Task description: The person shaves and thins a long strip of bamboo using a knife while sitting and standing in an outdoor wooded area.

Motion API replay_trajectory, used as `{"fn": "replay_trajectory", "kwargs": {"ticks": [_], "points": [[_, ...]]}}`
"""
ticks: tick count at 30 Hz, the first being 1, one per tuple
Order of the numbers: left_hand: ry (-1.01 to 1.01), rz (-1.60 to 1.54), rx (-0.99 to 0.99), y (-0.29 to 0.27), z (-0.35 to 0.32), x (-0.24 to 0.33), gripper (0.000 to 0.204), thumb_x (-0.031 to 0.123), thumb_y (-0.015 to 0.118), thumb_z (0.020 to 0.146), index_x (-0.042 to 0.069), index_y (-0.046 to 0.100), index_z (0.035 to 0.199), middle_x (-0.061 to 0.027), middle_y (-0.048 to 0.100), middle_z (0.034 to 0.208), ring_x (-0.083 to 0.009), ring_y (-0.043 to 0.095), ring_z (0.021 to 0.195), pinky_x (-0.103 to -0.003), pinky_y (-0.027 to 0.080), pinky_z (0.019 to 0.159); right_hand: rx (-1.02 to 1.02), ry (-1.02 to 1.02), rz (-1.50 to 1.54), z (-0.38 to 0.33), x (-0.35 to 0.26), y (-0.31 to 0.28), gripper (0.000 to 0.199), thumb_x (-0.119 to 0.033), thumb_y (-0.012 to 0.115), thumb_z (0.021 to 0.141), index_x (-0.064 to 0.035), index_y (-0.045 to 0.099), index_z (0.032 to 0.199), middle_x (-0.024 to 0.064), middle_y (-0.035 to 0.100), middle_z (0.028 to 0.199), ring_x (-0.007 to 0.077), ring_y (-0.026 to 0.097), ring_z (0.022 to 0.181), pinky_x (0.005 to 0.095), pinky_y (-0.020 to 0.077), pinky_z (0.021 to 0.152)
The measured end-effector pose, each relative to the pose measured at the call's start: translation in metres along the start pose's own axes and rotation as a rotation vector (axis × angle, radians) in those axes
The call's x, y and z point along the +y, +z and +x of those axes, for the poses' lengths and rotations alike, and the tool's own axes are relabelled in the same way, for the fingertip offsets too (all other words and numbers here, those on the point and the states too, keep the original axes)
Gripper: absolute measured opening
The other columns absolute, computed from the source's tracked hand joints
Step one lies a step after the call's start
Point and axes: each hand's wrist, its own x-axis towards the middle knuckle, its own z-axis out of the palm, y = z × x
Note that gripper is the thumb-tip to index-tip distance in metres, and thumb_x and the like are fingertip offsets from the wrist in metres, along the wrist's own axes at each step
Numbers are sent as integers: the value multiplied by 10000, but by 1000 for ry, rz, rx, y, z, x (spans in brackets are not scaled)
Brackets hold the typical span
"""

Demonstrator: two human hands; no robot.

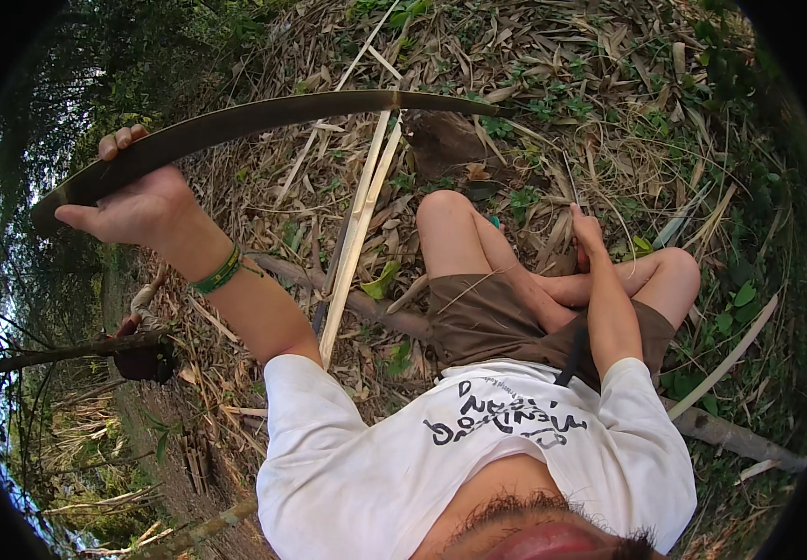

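My left hand (133, 201) is raised at the left and grips a long, dark, curved bamboo strip (329, 107) near its wide end; the strip arcs to the right over the ground. My right hand (590, 231) rests between my bent knees, closed around a thin dark tool (570, 182) that sticks up from the fist and looks like a blade. I sit on the ground in brown shorts and a white shirt. A green band (220, 273) circles my left wrist.
Pale split bamboo slats (359, 219) lie on the dry leaf litter in front of my left knee. A thin log (371, 306) runs under my legs and out to the right (735, 437). A dark bundle (145, 359) hangs on a branch at the left.
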Motion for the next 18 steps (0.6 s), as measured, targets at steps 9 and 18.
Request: {"fn": "replay_trajectory", "kwargs": {"ticks": [9, 18], "points": [[-124, -292, -200, 8, -3, 4, 730, 677, 145, 956, 51, 519, 958, -171, 527, 820, -300, 526, 820, -489, 410, 867, -46, -19, 79, 11, 12, 10, 657, -587, 511, 938, 0, 586, 654, 90, 566, 586, 227, 550, 500, 379, 445, 502], [-43, -309, -205, 28, -10, -8, 439, 476, 370, 929, 76, 530, 1013, -155, 557, 889, -293, 539, 868, -481, 372, 946, -43, -46, 84, 17, 15, 8, 651, -593, 517, 940, -7, 585, 665, 79, 549, 584, 229, 546, 502, 380, 447, 506]]}}
